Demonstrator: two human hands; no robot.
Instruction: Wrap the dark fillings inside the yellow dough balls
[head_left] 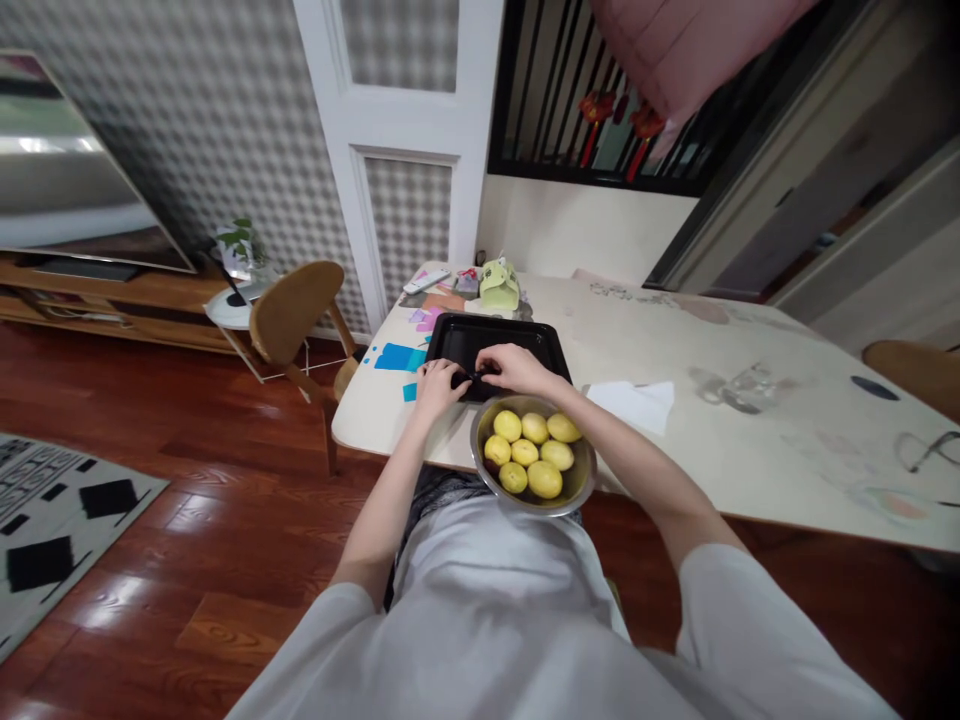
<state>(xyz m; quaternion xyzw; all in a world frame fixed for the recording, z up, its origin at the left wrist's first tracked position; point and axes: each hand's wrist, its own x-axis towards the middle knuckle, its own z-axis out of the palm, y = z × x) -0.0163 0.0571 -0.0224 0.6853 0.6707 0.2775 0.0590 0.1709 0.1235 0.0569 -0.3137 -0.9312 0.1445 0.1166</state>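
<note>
A black baking tray (491, 332) lies on the table before me. Over its near left part, my left hand (441, 388) has its fingers bent, with thumb and fingertips at a small dark thing close to the tray's edge. My right hand (514, 368) is pinched and meets it from the right, a short gap between the two. What the fingertips hold is too dark and small against the tray to make out. Under my right forearm, a steel bowl (536, 510) at the table's front edge holds several yellow round fruits (525, 453).
White paper (634, 403) and a clear glass (750, 388) lie to the right on the table (750, 470). Behind the tray are a light green item (499, 285) and a white remote (427, 281). A wooden chair (296, 315) stands left; glasses (934, 450) rest far right.
</note>
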